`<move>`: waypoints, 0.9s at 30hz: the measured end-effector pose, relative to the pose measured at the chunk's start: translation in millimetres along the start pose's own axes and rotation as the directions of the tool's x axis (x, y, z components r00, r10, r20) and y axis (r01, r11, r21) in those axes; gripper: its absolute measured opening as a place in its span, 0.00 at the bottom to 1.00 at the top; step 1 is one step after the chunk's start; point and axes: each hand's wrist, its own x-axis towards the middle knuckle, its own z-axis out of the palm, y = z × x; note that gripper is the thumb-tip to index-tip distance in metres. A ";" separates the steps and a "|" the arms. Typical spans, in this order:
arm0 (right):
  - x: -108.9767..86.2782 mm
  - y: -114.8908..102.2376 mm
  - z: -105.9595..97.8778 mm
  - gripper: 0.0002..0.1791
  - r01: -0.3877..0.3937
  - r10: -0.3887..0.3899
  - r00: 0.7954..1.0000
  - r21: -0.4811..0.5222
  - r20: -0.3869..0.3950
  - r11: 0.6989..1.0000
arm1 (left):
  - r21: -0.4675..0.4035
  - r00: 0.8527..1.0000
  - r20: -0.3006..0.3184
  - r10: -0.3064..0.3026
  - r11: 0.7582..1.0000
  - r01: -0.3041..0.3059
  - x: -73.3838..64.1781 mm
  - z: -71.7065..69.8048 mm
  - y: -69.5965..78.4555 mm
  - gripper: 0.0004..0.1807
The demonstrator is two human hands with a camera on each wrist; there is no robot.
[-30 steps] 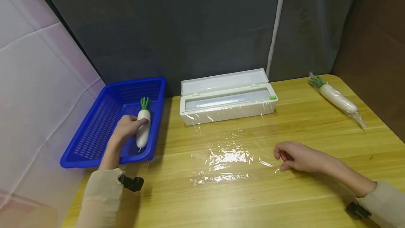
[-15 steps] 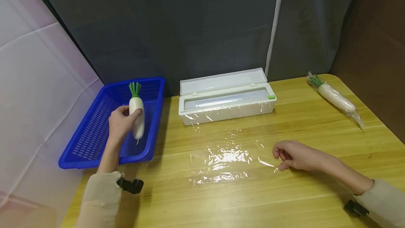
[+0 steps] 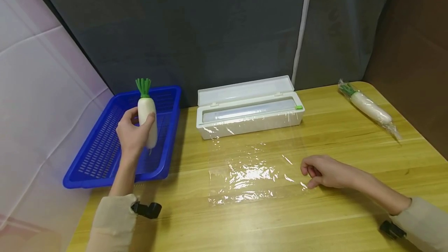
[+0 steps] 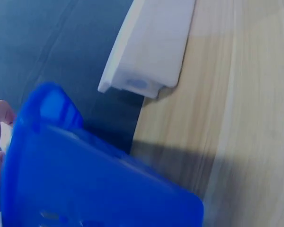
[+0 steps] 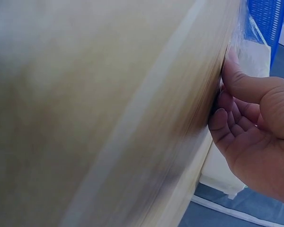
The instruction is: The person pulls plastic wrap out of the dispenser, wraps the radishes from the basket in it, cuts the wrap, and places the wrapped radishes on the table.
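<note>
My left hand (image 3: 133, 133) grips a white radish (image 3: 147, 118) with green stalks, thumb on one side and fingers on the other. The radish is held upright above the blue basket (image 3: 175, 127); in the left wrist view the basket's wall (image 4: 99, 184) hides most of the hand. My right hand (image 3: 327, 172) rests on the table, loosely curled, at the right edge of a sheet of cling film (image 3: 245, 178). Thumb and fingertips stand apart in the right wrist view, near the film (image 5: 239, 38). The film runs out from a white dispenser box (image 3: 252, 125) with its lid up.
Another white radish (image 3: 371, 108), wrapped in film, lies at the far right of the wooden table (image 3: 245, 228). A green slider (image 3: 298, 107) sits on the dispenser's right end. A dark partition (image 3: 210, 30) stands behind, with a pale sheet (image 3: 42, 108) on the left.
My left hand has lifted the radish up from the basket floor, moving slightly left and away from me. The right hand stays in place by the film.
</note>
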 end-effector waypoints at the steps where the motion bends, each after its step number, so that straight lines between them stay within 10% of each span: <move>1: -0.2 0.7 0.4 0.16 0.003 -0.003 1.000 -0.005 -0.005 1.000 | -0.017 1.000 -0.008 0.013 1.000 -0.013 -1.2 0.5 3.2 0.27; 13: -0.9 -1.8 -0.8 0.16 0.000 0.000 1.000 0.001 0.001 1.000 | -0.167 0.974 -0.089 0.207 0.961 -0.219 -17.3 11.8 37.5 0.24; 27: -0.4 -3.2 -3.4 0.16 -0.019 0.018 0.999 0.018 0.029 1.000 | -0.230 0.922 0.044 0.385 0.902 -0.366 -51.7 41.0 65.6 0.25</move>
